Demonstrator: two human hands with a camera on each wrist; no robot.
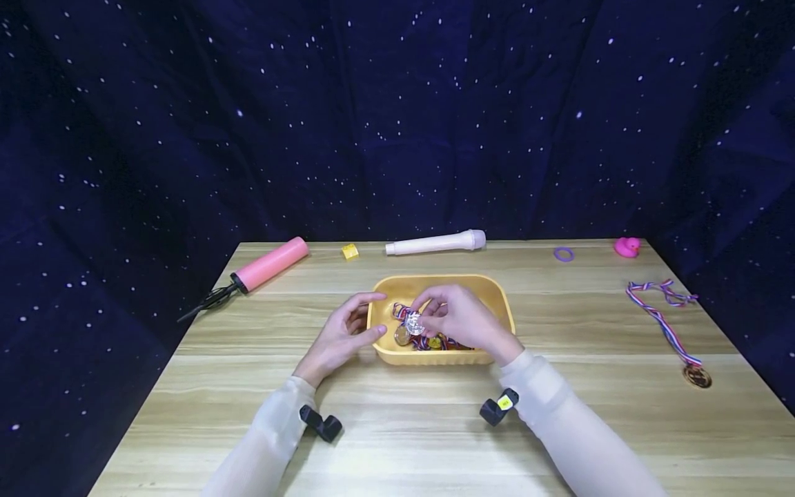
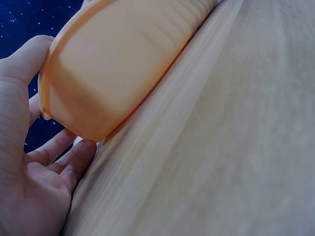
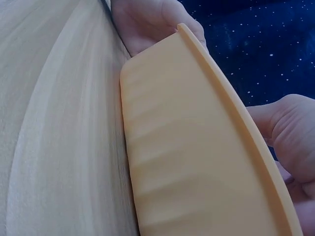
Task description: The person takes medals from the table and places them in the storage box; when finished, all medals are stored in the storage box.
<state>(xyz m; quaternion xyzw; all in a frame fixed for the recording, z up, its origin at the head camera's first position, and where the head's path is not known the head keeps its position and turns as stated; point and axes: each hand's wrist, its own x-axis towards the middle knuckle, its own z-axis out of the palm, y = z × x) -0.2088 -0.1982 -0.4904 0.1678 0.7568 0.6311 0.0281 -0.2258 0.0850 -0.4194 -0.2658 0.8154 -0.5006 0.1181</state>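
Observation:
A yellow-orange plastic basin (image 1: 441, 357) stands on the wooden table. Inside it lie several medals on red, white and blue ribbons, among them a gold medal (image 1: 402, 335). My right hand (image 1: 456, 314) reaches over the basin and pinches a silver medal (image 1: 414, 322) between thumb and fingertips. At the basin's left end, my left hand (image 1: 341, 337) holds the wall, thumb over the rim and fingers outside. In the left wrist view the fingertips (image 2: 84, 150) meet the lower corner. The basin wall (image 3: 187, 147) hides the medals in the right wrist view.
Along the back are a pink hand pump (image 1: 273, 264), a small yellow block (image 1: 350, 251), a white toy microphone (image 1: 435, 243), a purple ring (image 1: 563, 255) and a pink rubber duck (image 1: 627, 247). A bronze-coloured medal (image 1: 697, 376) with a striped ribbon (image 1: 667, 330) lies at right.

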